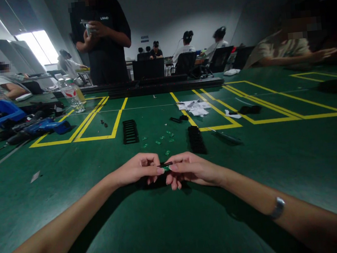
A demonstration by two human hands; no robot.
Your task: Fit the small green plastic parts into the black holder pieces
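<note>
Over the green worktop (pixel 70 160), the left hand (pixel 141 169) and right hand (pixel 196 169) together pinch one small green circuit board (pixel 166 169). Beyond lie two black slotted racks (pixel 196 139).

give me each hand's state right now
Left hand: closed, holding a small green-and-black piece.
Right hand: closed, holding the same piece.

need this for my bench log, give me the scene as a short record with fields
left hand: pinching a small green piece with a thin black part
right hand: pinching the same two from the other side
table: green, with yellow lines
beyond the hands: scattered green pieces
left of those: slotted black piece
right of those: dark ridged piece
far left: blue tool, clear bottle
across: standing person, black shirt
</note>
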